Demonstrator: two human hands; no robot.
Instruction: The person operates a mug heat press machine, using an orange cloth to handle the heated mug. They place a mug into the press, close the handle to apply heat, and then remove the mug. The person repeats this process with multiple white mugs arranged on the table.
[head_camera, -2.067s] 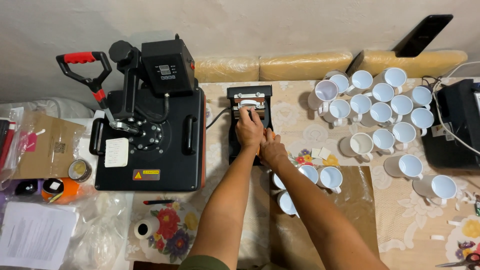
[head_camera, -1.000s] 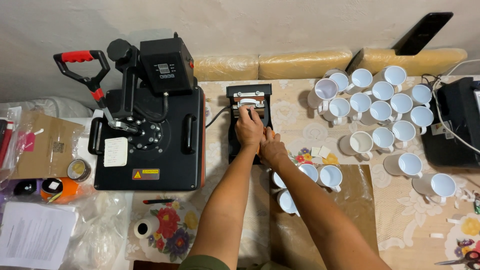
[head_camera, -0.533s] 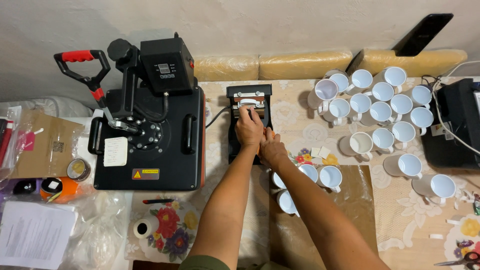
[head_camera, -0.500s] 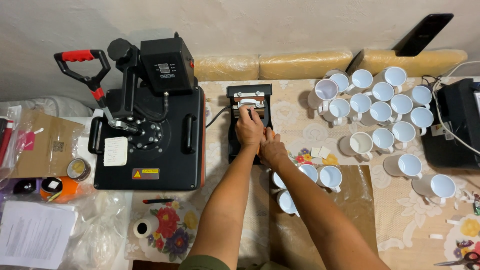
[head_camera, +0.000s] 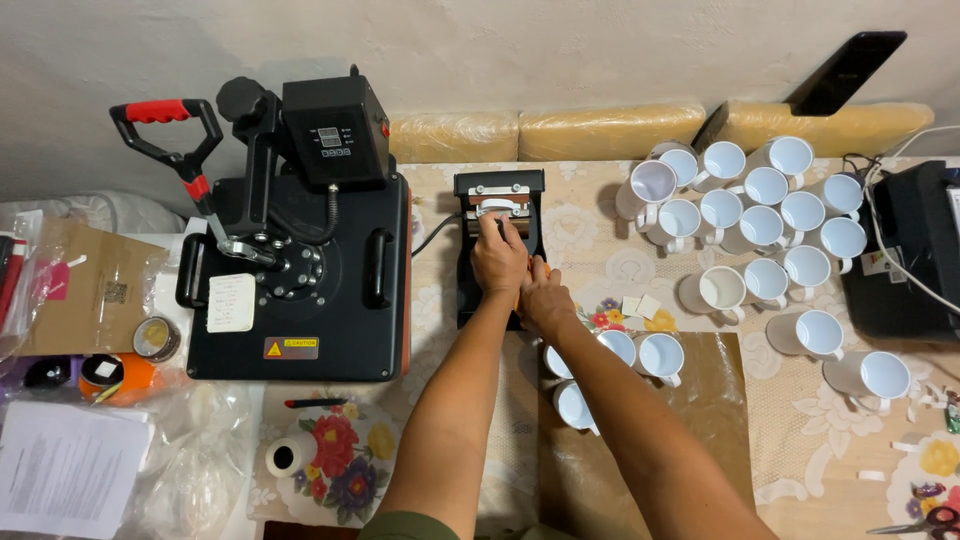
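I see my left hand (head_camera: 499, 262) curled over the white mug (head_camera: 497, 209) clamped in the mug press (head_camera: 499, 247), centre of frame. My right hand (head_camera: 545, 297) rests on the press's lower right edge; I cannot tell its grip. Big heat press (head_camera: 300, 290) stands left.

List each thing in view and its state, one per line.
Left hand: on the mug press, over its clamp.
Right hand: at the mug press's side.
Flat press: handle raised.
Mugs: white, blank, mostly upright.
Tape roll: lying on its side.
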